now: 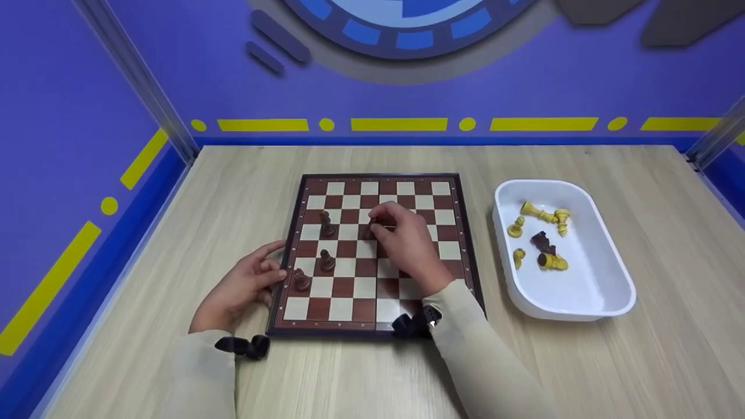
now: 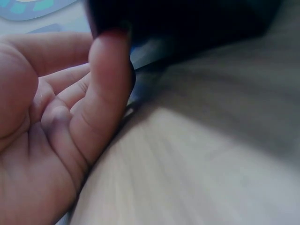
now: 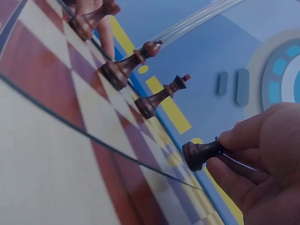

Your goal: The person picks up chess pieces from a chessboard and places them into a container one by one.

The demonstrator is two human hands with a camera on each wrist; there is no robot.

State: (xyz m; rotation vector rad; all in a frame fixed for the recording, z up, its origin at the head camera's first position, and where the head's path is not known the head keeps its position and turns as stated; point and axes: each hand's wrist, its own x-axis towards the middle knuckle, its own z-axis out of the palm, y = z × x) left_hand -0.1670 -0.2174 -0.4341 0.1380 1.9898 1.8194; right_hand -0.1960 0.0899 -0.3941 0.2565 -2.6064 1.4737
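My right hand (image 1: 407, 235) is above the middle of the chessboard (image 1: 365, 287), pinching a dark brown chess piece (image 3: 201, 152) between thumb and fingers. In the right wrist view its round base shows, while the fingers hide its top. Three other dark pieces stand upright on the board's left half: a king (image 3: 161, 96), a bishop-like piece (image 1: 327, 261) and a shorter piece (image 1: 301, 280) near the left edge. At that edge rests my left hand (image 1: 247, 279), its thumb and index finger touching the frame and the other fingers loosely bent.
A white tray (image 1: 608, 256) stands right of the board, with several yellow chess pieces and dark ones lying in it. Wooden tabletop (image 1: 244, 192) surrounds both. Blue panels (image 1: 407, 99) rise behind the table and at its left side.
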